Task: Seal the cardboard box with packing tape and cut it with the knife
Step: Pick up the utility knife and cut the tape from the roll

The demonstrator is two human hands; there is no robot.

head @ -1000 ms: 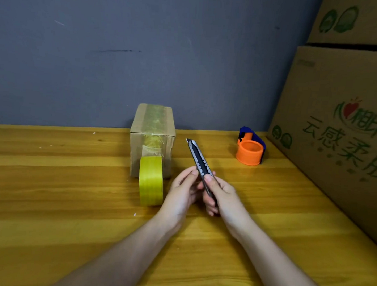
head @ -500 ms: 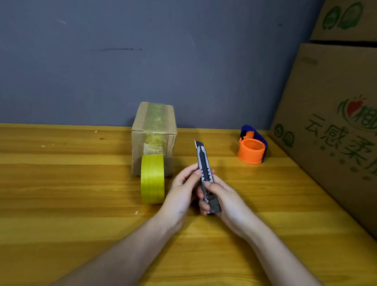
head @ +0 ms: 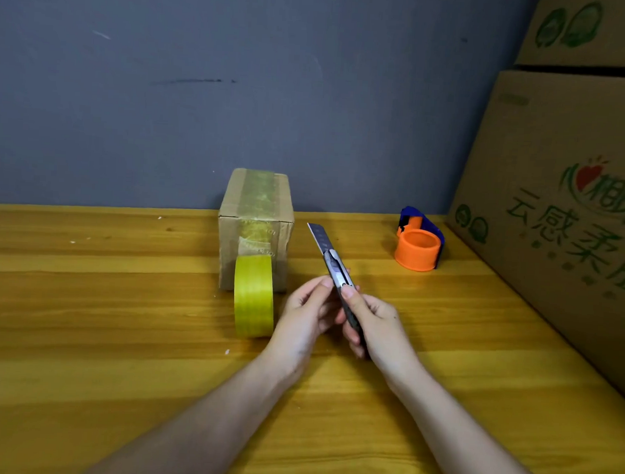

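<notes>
A small cardboard box (head: 231, 243) stands at the back of the wooden table, with yellowish tape over its top and down its front face. A yellow tape roll (head: 253, 295) stands on edge against the box's front. My right hand (head: 375, 323) grips the handle of a grey utility knife (head: 333, 265), thumb on the slider. Its blade is extended and points up and away to the left. My left hand (head: 305, 316) touches the knife body with its fingertips, just right of the tape roll.
An orange and blue tape dispenser (head: 419, 244) sits at the back right. Large printed cardboard cartons (head: 566, 199) are stacked along the right edge of the table (head: 99, 334). A grey wall closes off the back.
The knife has tilted back to point up-left, and more blade shows beyond the handle than before. Both hands stayed in about the same place.
</notes>
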